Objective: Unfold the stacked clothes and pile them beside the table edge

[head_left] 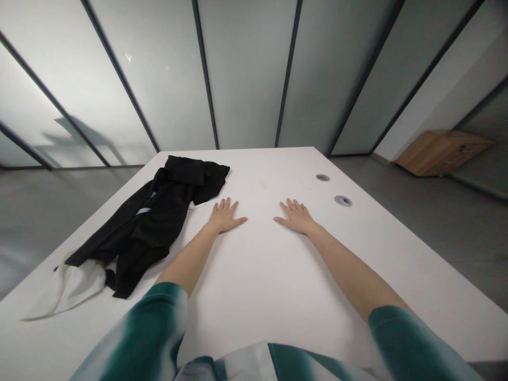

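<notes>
My left hand lies flat on the white table with its fingers spread and nothing in it. Just to its left is a black garment, loosely laid lengthwise along the table's left side. A small white tag or strip shows by the garment's edge near my fingers. From the garment's near end a white cloth sticks out; whether it is part of the garment I cannot tell. My right hand also rests palm down, fingers apart, holding nothing, a short gap away from the left.
Two round grommets, a farther one and a nearer one, are set into the table right of my right hand. Frosted glass panels with dark frames stand beyond the far edge. A wooden cabinet sits on the floor at the right.
</notes>
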The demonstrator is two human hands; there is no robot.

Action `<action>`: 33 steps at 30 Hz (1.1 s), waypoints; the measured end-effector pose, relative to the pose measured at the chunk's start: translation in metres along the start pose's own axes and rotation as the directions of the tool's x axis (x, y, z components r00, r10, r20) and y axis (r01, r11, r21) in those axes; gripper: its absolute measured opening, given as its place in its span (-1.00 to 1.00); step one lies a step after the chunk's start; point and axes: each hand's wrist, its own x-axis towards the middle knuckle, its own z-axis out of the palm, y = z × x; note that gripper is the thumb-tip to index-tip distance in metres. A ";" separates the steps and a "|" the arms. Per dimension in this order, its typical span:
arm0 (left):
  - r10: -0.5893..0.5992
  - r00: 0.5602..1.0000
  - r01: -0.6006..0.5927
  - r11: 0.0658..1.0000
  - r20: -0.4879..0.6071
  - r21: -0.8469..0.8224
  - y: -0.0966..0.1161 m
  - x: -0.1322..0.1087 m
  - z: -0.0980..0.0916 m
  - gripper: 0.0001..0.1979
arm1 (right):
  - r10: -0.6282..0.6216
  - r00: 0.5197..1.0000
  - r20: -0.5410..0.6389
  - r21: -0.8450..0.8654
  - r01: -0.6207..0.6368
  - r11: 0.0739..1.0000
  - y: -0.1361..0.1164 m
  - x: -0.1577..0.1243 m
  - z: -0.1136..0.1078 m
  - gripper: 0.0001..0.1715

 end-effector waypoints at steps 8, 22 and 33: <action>-0.002 1.000 0.002 1.000 -0.005 -0.003 0.002 -0.002 -0.003 -0.06 | -0.002 1.000 0.000 0.012 0.002 1.000 0.001 0.001 0.002 0.12; -0.001 1.000 0.001 1.000 -0.003 0.000 0.000 0.000 0.000 -0.05 | 0.001 1.000 0.006 0.014 -0.001 1.000 0.000 0.000 -0.001 0.10; -0.003 1.000 0.003 1.000 0.007 -0.007 0.001 -0.002 -0.003 -0.02 | 0.000 1.000 -0.007 0.006 0.000 1.000 -0.001 -0.001 -0.002 0.10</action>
